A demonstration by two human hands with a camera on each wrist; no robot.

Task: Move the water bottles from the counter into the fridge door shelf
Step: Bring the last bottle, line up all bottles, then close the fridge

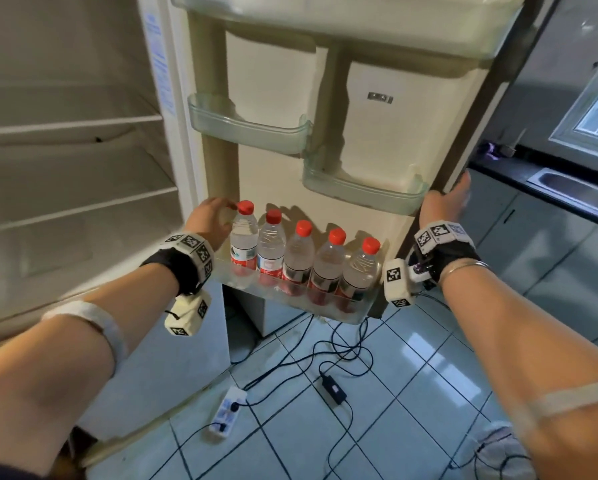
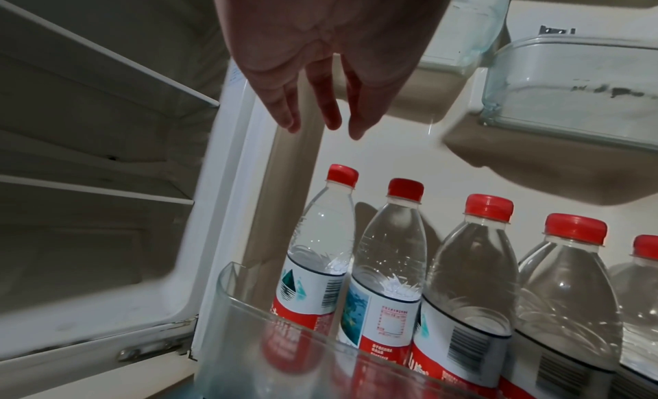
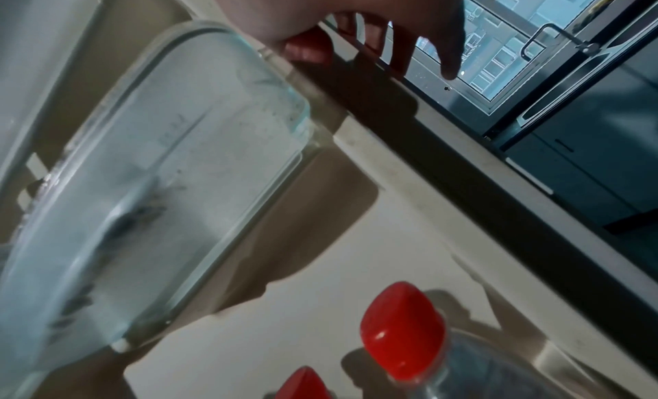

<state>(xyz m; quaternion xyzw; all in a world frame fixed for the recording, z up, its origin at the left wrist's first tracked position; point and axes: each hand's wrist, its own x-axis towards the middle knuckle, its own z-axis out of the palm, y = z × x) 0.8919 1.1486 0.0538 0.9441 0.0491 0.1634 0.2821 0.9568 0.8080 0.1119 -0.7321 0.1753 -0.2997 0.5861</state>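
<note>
Several clear water bottles (image 1: 304, 261) with red caps stand upright in a row in the lowest fridge door shelf (image 1: 356, 315). My left hand (image 1: 210, 220) hovers by the cap of the leftmost bottle (image 1: 243, 240). In the left wrist view the left hand (image 2: 320, 95) has straight fingers above that bottle (image 2: 320, 236), apart from it and holding nothing. My right hand (image 1: 446, 202) holds the free edge of the fridge door (image 1: 463, 147). In the right wrist view its thumb (image 3: 306, 47) lies on the inner side and its fingers (image 3: 402, 50) reach past the edge.
Bare fridge shelves (image 1: 68, 161) lie to the left. Two clear door bins (image 1: 249, 129) (image 1: 363, 192) hang above the bottles. A dark counter with a sink (image 1: 574, 192) runs along the right. A power strip (image 1: 228, 410), an adapter (image 1: 334, 389) and cables lie on the tiled floor.
</note>
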